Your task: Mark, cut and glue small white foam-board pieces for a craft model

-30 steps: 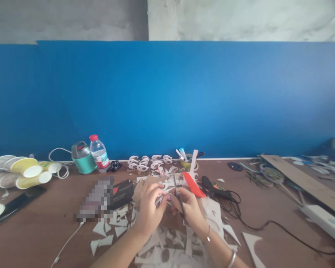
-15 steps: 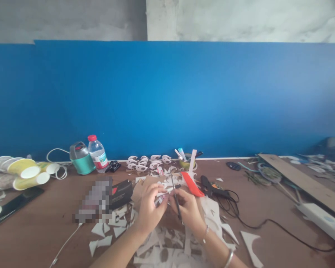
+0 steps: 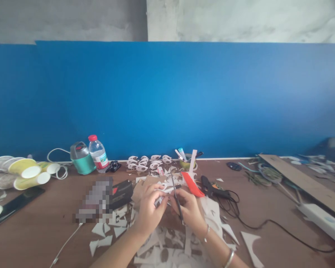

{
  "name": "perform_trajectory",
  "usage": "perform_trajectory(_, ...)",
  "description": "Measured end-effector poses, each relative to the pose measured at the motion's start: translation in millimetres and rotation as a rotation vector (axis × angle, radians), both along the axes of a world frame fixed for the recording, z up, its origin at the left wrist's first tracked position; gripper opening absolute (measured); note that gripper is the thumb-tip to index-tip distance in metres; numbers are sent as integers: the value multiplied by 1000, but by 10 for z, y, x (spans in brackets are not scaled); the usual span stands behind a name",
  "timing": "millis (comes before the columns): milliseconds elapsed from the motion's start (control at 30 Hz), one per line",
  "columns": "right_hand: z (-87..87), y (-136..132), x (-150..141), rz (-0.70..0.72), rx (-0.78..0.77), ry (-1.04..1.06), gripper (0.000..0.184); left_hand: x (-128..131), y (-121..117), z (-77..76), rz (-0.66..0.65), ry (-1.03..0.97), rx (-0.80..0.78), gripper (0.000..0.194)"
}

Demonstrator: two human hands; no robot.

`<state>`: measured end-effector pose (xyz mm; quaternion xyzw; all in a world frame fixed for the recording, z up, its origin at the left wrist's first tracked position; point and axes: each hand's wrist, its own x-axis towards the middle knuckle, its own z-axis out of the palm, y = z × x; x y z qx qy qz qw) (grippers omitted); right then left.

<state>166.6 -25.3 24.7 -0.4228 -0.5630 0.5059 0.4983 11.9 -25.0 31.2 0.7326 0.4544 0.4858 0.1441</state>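
My left hand (image 3: 150, 208) is closed in a pinch over the scrap-covered middle of the table. Its fingertips meet those of my right hand, and whatever small thing they hold is too small to make out. In my right hand (image 3: 190, 211) is a slim dark pointed tool (image 3: 176, 197), its tip aimed away from me; its exact kind is unclear. White paper scraps (image 3: 153, 242) lie below both hands. Beyond them, several white leaf-shaped cutouts (image 3: 142, 168) stand in rows. A bright orange-red piece (image 3: 192, 184) rests just past my right hand.
To the right lies a black glue gun (image 3: 214, 188) with its cable. A water bottle (image 3: 98, 154), a green-and-grey container (image 3: 83, 160) and stacked paper cups (image 3: 25, 169) are at the left. A pen holder (image 3: 188, 163) stands at the back, a long board (image 3: 301, 182) at the right.
My hands stay nearly in place; the fingertips have shifted slightly, and the pointed tool has moved a little with my right hand.
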Motion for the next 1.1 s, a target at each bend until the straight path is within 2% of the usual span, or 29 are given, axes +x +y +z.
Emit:
perform_trajectory(267, 22, -5, 4, 1, 71, -60, 10, -19, -1, -10, 3, 51, 58, 15)
perform_trajectory(667, 65, -26, -6, -54, 198, -263, 13, 12, -48, -28, 29, 56, 79, 15)
perform_trajectory(1000, 67, -56, -52, -98, 125, -124, 12, -2, -49, -62, 123, 11, 122, 14)
perform_trajectory(1100, 79, -75, -65, -68, 113, -107, 14, 2, -50, -68, 129, 3, 136, 13)
